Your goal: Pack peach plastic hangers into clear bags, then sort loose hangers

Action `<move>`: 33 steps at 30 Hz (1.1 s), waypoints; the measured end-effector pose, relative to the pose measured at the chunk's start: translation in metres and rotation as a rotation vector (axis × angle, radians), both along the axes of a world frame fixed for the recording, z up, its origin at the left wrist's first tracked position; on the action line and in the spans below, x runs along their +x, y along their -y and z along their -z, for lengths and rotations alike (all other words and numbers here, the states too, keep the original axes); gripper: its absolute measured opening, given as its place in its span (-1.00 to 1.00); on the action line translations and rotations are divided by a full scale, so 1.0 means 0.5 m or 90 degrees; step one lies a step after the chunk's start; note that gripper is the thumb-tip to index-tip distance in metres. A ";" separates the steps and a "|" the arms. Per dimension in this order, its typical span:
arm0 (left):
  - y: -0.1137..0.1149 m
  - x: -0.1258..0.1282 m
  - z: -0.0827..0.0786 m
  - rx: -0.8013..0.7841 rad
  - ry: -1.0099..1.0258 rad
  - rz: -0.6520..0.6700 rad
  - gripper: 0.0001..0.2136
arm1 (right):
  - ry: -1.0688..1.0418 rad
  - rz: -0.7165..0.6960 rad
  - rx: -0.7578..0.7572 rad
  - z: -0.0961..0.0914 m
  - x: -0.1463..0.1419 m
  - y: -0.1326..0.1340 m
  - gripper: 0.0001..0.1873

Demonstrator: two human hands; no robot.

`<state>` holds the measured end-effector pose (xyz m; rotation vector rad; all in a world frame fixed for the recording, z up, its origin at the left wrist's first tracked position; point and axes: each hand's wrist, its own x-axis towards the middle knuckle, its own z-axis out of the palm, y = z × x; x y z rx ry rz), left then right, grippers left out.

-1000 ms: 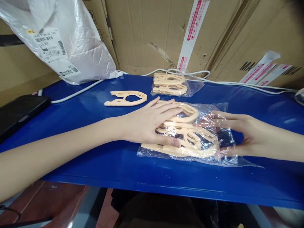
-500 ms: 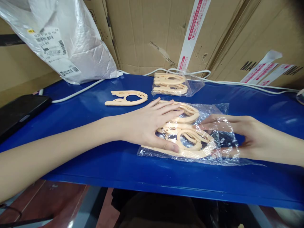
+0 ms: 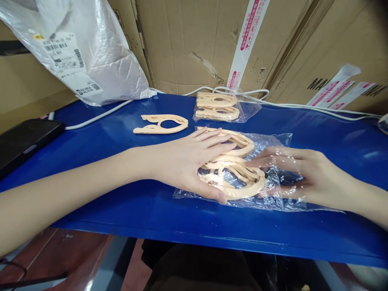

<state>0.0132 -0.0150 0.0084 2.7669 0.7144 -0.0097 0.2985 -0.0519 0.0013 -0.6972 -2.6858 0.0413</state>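
Cardboard boxes (image 3: 188, 40) back the blue table (image 3: 121, 210). Near its front edge we press our left hand (image 3: 184, 161), fingers spread, flat on a clear bag (image 3: 274, 139) of beige hangers (image 3: 241, 192). Our right hand (image 3: 318, 178) lies inside the bag's mouth, fingers together; we cannot tell whether they pinch anything.

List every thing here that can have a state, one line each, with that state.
Near bag: open at right, hangers inside.
Far bag: filled, lying flat.
Loose hanger: unbagged, flat.
White mailer: crumpled, leaning on cardboard.
Phone: screen dark.
Left hand: flat on the near bag.
Right hand: fingers extended under the bag's plastic.
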 end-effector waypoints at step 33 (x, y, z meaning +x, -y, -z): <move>0.000 0.001 0.000 -0.003 -0.009 -0.038 0.00 | -0.039 -0.006 0.076 0.009 -0.019 0.012 -0.65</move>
